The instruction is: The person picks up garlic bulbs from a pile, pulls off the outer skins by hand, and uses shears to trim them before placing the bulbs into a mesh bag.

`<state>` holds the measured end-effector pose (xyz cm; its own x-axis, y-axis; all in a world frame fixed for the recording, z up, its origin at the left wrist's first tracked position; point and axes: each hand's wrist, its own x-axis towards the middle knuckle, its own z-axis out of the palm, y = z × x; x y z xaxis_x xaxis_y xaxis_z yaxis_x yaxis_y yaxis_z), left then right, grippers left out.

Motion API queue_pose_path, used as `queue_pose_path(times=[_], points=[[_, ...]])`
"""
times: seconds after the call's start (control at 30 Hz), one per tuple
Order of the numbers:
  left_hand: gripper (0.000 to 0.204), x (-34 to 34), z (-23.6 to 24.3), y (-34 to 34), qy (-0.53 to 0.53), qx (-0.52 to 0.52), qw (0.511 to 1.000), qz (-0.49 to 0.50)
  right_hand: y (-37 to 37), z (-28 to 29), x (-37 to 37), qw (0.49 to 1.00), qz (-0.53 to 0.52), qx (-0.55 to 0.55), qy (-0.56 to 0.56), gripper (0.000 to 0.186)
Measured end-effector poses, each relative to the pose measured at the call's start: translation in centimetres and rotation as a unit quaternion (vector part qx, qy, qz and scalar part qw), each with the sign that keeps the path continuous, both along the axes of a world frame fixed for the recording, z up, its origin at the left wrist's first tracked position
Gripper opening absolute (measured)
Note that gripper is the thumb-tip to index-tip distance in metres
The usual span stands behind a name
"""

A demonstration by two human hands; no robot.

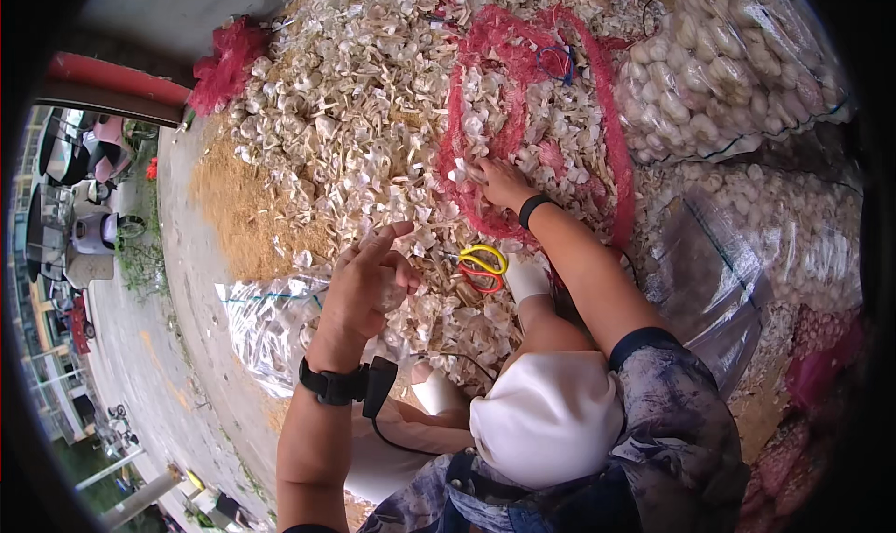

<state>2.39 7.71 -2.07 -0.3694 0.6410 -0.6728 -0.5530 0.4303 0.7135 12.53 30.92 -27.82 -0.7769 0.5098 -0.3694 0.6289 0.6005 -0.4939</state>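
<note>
My left hand (367, 279) is raised over the heap, its index finger stretched out and the other fingers curled round a pale, roundish garlic bulb (391, 297), mostly hidden by the hand. Farther off, my right hand (507, 184) reaches down to the red mesh netting (616, 150), its fingertips closed on a whitish piece of garlic (461, 171); its exact shape is unclear. Scissors (483, 268) with yellow and red handles lie on the husks between my hands, close to my knee. Garlic skins and stalks (355, 113) form a broad heap under both hands.
Clear plastic sacks of garlic (728, 76) are stacked at the right. A clear plastic sheet (266, 332) lies left of my left forearm. Red netting (227, 66) is bunched at the far left, by a red-edged wall. Parked scooters (93, 232) stand beyond the concrete strip.
</note>
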Motion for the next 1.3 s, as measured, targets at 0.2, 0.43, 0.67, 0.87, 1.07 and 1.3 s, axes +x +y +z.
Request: queue_pose_path(times=[0.2, 0.43, 0.67, 0.87, 1.07, 1.3], points=[[0.046, -0.8, -1.2, -0.5, -0.009, 0.026, 0.999, 0.027, -1.1, -1.1, 0.5, 0.993, 0.033, 0.067, 0.09, 0.045], [0.046, -0.6, -1.7, -1.0, 0.054, 0.013, 0.998, -0.006, -5.5, 7.0, 0.7, 0.702, -0.291, -0.485, 0.433, 0.027], [0.053, 1.2, -2.9, 0.8, 0.105, 0.013, 0.994, -0.04, -9.3, 14.6, 2.7, 0.792, -0.158, -0.376, 0.455, 0.024], [0.045, 0.6, -4.4, 0.7, 0.142, 0.025, 0.983, -0.115, -9.8, 15.3, 2.7, 0.784, -0.101, -0.413, 0.452, 0.023], [0.023, -0.9, -3.1, -0.9, 0.119, 0.071, 0.99, -0.035, -6.2, 17.2, 4.0, 0.905, -0.081, 0.313, 0.277, 0.039], [0.023, -2.7, -3.1, -1.8, 0.006, 0.032, 0.988, 0.148, -8.0, 16.3, 8.4, 0.993, 0.053, 0.107, -0.023, 0.029]])
